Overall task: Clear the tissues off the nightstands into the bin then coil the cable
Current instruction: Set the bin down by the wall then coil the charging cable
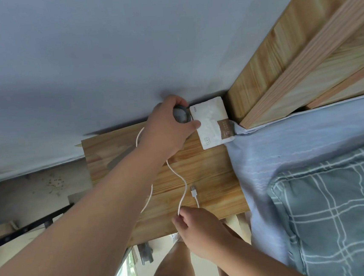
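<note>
A white cable (pixel 182 184) lies in loose curves on the wooden nightstand (pixel 215 172), its USB plug (pixel 194 191) free near the front. My right hand (pixel 199 232) pinches the cable at the nightstand's front edge. My left hand (pixel 168 125) reaches to the back of the nightstand and grips a round grey object (pixel 182 115) against the wall, where the cable's other end runs under my palm. A white pack of tissues (pixel 213 123) lies flat just right of that hand, and my thumb touches its edge.
The bed with a pale blue sheet (pixel 288 141) and a checked grey-green pillow (pixel 339 211) borders the nightstand on the right. A wooden headboard (pixel 301 48) rises behind it. The blue-grey wall (pixel 102 56) is straight ahead. My bare legs (pixel 174 272) stand below the nightstand's front edge.
</note>
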